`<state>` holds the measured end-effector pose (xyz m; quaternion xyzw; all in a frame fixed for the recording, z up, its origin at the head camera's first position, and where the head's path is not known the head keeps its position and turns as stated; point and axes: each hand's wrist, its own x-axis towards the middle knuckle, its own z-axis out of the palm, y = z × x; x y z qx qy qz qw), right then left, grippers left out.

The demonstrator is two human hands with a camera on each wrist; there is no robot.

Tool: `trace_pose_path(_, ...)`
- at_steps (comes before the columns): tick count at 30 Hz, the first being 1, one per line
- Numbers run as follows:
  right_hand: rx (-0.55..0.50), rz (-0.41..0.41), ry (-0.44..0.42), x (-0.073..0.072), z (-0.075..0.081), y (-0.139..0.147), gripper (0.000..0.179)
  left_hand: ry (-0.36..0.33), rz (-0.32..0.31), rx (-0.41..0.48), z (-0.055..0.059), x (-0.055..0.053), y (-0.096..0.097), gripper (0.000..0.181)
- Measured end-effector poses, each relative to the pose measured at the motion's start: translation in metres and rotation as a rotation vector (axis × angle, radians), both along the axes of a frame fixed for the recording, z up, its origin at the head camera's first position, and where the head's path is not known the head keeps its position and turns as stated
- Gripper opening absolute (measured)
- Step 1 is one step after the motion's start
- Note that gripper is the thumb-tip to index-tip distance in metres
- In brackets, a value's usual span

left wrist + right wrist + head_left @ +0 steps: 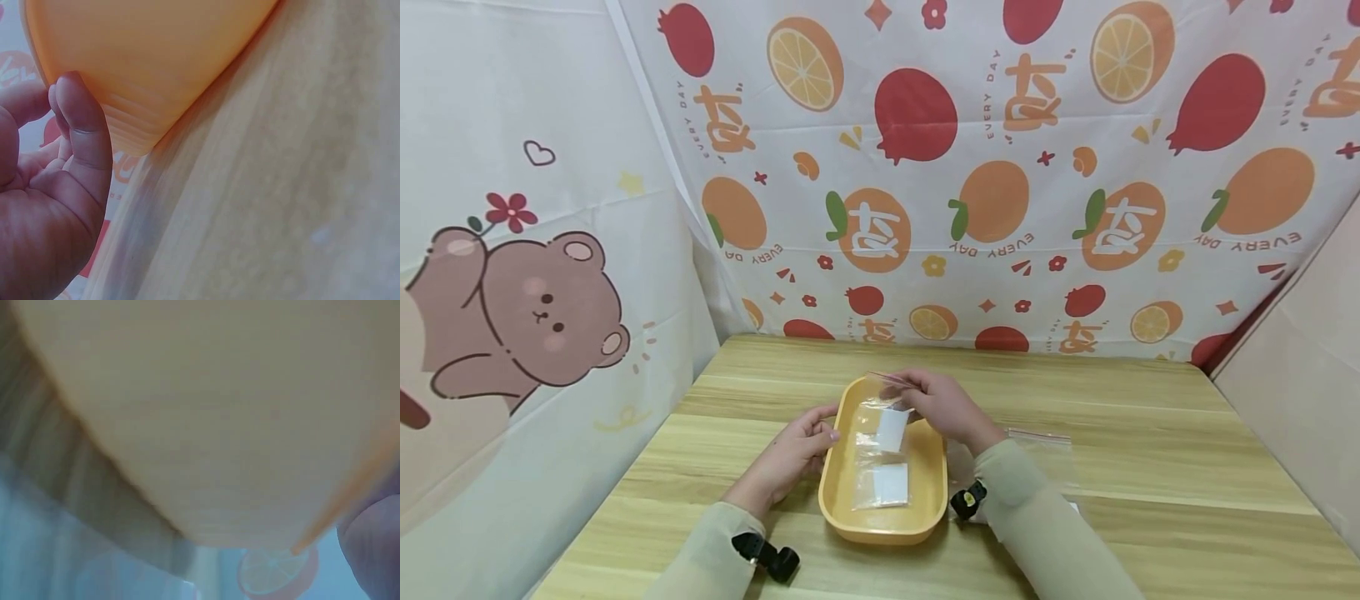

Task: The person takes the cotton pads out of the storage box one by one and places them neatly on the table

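A yellow plastic tray (pixel 882 533) with rounded corners stands on the table. My left hand (pixel 792 454) grips its left rim, and the left wrist view shows fingers (pixel 84 122) against the tray's wall (pixel 156 56). Over the far end of the tray, my right hand (pixel 936 404) pinches the top of a clear zip bag holding a white square (pixel 892 429). A second clear bag with a white square (pixel 890 485) lies in the tray nearer me. In the right wrist view the tray (pixel 206 425) fills most of the picture, with only part of the hand (pixel 378 547) at the edge.
Right of the tray lies another clear zip bag (pixel 1048 458), partly hidden by the right sleeve. The wooden table (pixel 1150 467) meets a fruit-print curtain (pixel 925 250) at the back and a bear-print curtain (pixel 550 292) on the left.
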<state>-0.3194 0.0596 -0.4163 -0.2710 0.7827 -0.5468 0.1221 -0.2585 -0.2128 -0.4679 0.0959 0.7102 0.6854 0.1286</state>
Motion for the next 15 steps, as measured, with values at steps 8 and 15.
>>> trace_pose_path(8,-0.097,0.002,-0.043,0.007,0.017,0.031,0.034,-0.01,0.012,0.006,-0.001,-0.001,-0.001,0.056)
trace_pose_path(15,-0.121,-0.077,-0.033,0.009,0.019,0.074,0.031,-0.016,0.02,-0.014,-0.001,-0.002,-0.002,0.057)
